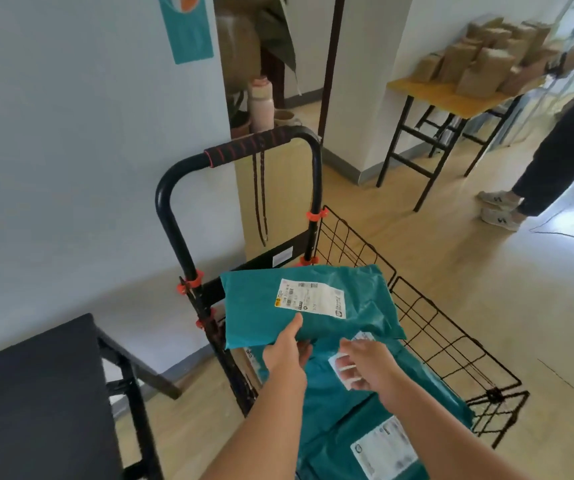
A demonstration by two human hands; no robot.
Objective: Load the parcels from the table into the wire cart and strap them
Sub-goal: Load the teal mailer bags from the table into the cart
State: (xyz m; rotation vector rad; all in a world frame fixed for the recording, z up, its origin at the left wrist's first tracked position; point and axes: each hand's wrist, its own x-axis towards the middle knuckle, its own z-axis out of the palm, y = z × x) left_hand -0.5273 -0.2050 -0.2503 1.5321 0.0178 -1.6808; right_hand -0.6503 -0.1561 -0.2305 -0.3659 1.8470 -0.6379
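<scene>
Pale wood flooring and white walls frame your work area. Your wire cart [171,220] of black mesh, with a padded handle, stands before you holding teal parcels [341,410] with white shipping labels. The top parcel [313,299] sits at the handle end. A black table [36,393] stands just beside the cart at your left. A second table [451,98] with brown paper bags [486,60] stands well apart, with another person [562,150] beside it. A cord [259,195] hangs from the handle. Hands apart: your left hand [287,351] grips the top parcel's near edge, thumb on top, and your right hand [365,367] curls round a white slip [342,370].
</scene>
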